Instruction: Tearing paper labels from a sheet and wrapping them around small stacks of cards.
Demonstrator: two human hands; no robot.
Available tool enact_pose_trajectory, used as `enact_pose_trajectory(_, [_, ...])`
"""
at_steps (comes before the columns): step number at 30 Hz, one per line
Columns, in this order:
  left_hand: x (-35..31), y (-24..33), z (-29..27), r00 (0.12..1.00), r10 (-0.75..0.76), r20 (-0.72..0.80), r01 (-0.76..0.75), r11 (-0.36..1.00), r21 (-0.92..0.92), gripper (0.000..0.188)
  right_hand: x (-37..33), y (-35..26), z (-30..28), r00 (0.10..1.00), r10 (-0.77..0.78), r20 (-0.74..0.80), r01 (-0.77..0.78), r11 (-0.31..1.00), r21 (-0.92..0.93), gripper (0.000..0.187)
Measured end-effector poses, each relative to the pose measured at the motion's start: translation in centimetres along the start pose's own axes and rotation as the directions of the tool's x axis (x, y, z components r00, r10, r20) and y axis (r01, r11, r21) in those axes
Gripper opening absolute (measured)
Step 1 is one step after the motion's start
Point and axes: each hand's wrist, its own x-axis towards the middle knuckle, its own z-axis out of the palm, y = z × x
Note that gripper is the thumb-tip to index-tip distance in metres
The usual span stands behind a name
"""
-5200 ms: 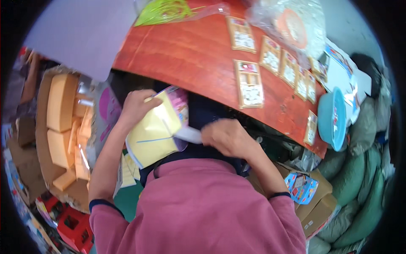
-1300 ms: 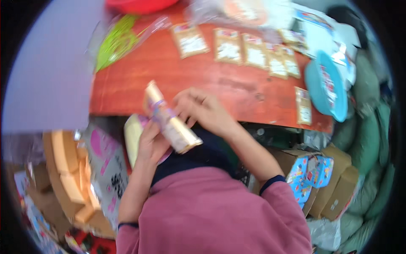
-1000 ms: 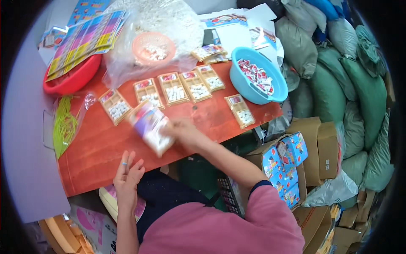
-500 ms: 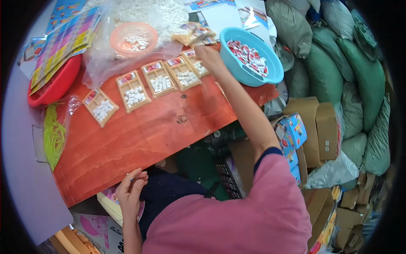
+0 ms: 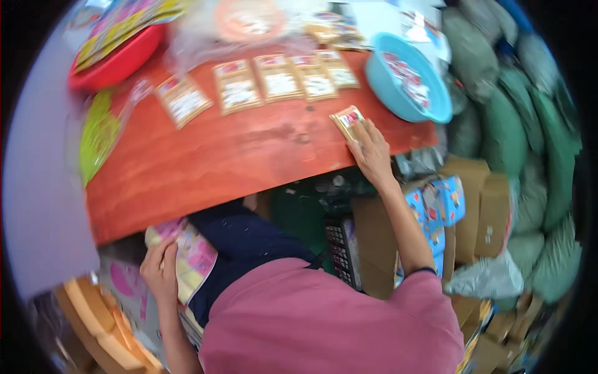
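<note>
One small tray (image 5: 346, 118) lies partly under my right hand (image 5: 372, 153), near the red table's (image 5: 193, 171) front edge, toward the right end. I'd call this reaching; from afar I can't tell if it grips. Lifting would need a pinch. My left hand (image 5: 160, 271) bends by a pink-and-yellow thing (image 5: 198, 252), grip unclear. Five trays (image 5: 237, 87) sit toward the back edge; green sacks (image 5: 506, 140) crowd the right.

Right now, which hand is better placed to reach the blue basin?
Probably the right hand: it's over a tray near the basin; the left hand is farther away, beside the pink-and-yellow sheet.
</note>
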Motion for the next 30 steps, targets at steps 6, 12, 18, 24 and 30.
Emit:
enact_pose_trajectory(6, [-0.9, -4.3, -2.0, 0.969, 0.095, -0.228, 0.012, 0.905, 0.425, 0.018, -0.5, -14.6, 3.6, 0.959, -0.276, 0.059, 0.279, 0.960, -0.040, 0.048])
enact_pose_trajectory(12, [0.3, -6.1, -0.2, 0.991, -0.061, -0.120, 0.119, 0.820, 0.560, 0.029, 2.7, -23.9, 5.7, 0.910, -0.406, 0.086, 0.406, 0.914, 0.025, 0.050])
enact_pose_trajectory(18, [1.0, -7.6, -0.7, 0.968, -0.043, -0.248, 0.122, 0.942, 0.312, 0.028, 2.6, -28.4, 3.5, 0.797, -0.555, -0.238, 0.591, 0.798, 0.119, 0.041])
enact_pose_trajectory(24, [0.8, -9.0, -2.5, 0.976, -0.207, -0.073, 0.214, 0.971, 0.108, 0.024, -2.6, -33.7, 4.7, 0.840, -0.528, 0.122, 0.179, 0.482, 0.858, 0.013])
enact_pose_trajectory(30, [0.2, -8.4, -3.3, 0.857, -0.450, 0.251, 0.515, 0.723, -0.460, 0.018, -3.5, -36.5, 7.8, 0.804, -0.543, 0.241, 0.082, 0.503, 0.860, 0.017])
